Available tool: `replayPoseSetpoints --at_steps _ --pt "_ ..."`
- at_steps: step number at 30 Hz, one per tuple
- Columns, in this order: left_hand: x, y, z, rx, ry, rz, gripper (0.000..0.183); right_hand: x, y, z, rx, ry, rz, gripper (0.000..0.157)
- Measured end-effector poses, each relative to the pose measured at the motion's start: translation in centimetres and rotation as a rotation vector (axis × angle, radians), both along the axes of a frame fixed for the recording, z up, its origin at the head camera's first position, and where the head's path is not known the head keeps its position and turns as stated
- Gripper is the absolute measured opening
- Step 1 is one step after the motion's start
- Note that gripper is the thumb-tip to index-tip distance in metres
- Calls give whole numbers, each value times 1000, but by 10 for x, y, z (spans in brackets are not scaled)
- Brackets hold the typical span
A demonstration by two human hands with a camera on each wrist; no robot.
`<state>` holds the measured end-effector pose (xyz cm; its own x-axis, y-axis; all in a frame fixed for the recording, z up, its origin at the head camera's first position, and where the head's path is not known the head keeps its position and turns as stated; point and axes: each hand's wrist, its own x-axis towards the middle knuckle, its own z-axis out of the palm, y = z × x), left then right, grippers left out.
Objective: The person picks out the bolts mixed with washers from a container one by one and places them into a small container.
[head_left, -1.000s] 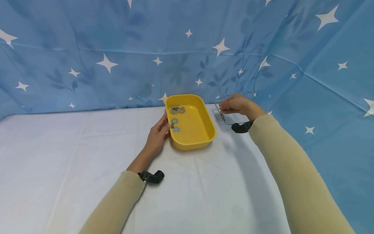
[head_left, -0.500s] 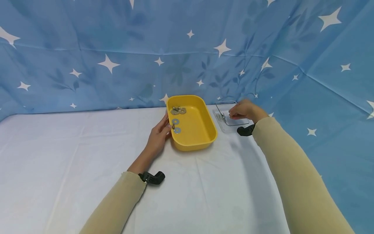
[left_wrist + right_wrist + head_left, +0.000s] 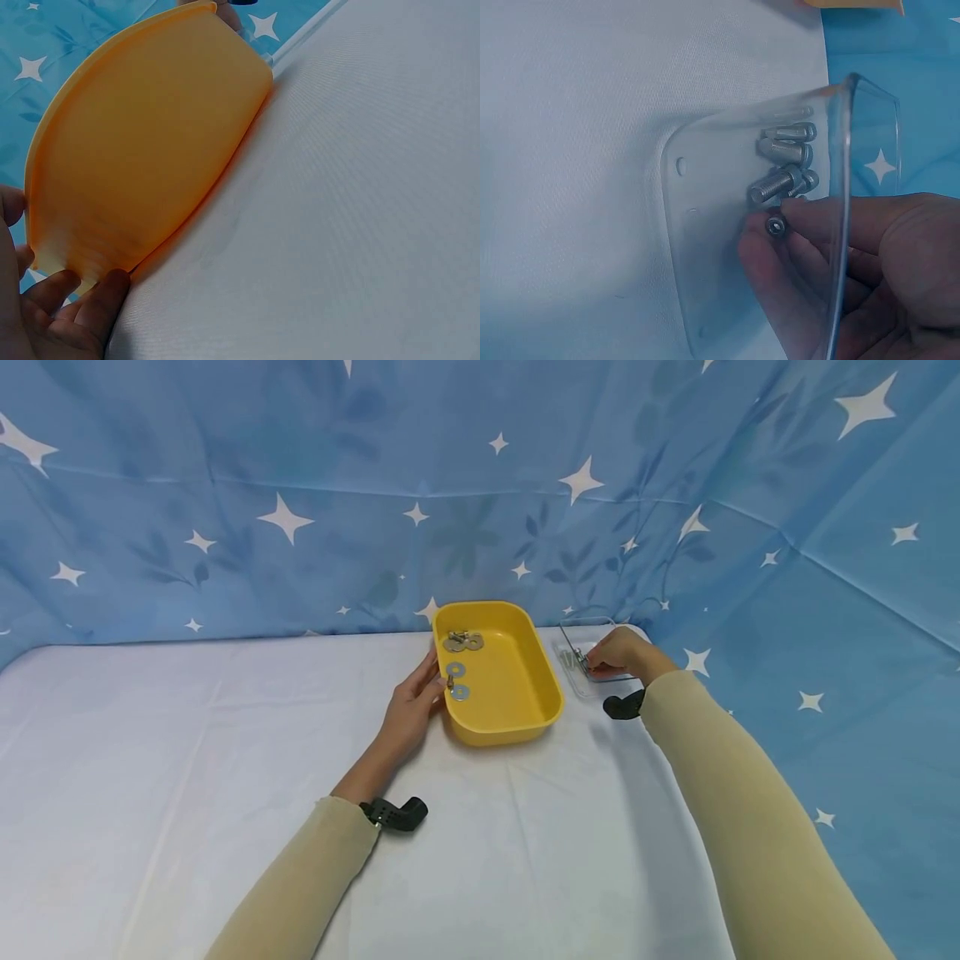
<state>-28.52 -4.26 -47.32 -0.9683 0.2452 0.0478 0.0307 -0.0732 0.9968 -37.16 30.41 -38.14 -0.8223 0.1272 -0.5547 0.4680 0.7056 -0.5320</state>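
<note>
My left hand [image 3: 408, 706] grips the left side of a yellow plastic tray [image 3: 502, 731], thumb at the rim and fingers against the outer wall [image 3: 150, 150]. Inside a clear plastic box [image 3: 585, 692] right of the tray, my right hand [image 3: 618, 653] pinches a small socket-head bolt [image 3: 776, 225] between thumb and finger. Several more silver bolts [image 3: 776, 182] lie close to those fingertips in the box. Within the tray, flat washers [image 3: 460, 692] and an upright bolt [image 3: 450, 682] sit near my left thumb.
A pile of washers and bolts [image 3: 463, 641] occupies the tray's far left corner. Both containers stand on a white cloth [image 3: 225, 777] near its back edge. Behind rises a blue curtain with white stars [image 3: 337, 527].
My right hand first shifted right across the clear box, then came back left and lower to the bolts. My left hand has stayed at the tray's left side.
</note>
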Motion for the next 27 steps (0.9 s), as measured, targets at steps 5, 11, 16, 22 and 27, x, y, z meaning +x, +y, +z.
replayPoseSetpoints --at_steps 5,11,16,22,27 --pt "1 0 3 -5 -2 -1 59 2 -2 3 -5 3 -14 40" --pt "0 0 2 -13 1 -3 58 2 -2 1 -3 13 -2 40" --pt "1 0 2 -24 -1 -1 58 1 1 0 2 18 10 39" --pt "1 1 2 -18 -13 -8 59 3 4 6 -4 41 41 38" --pt "2 0 3 -1 -18 -12 59 5 -5 20 -27 111 82 39"
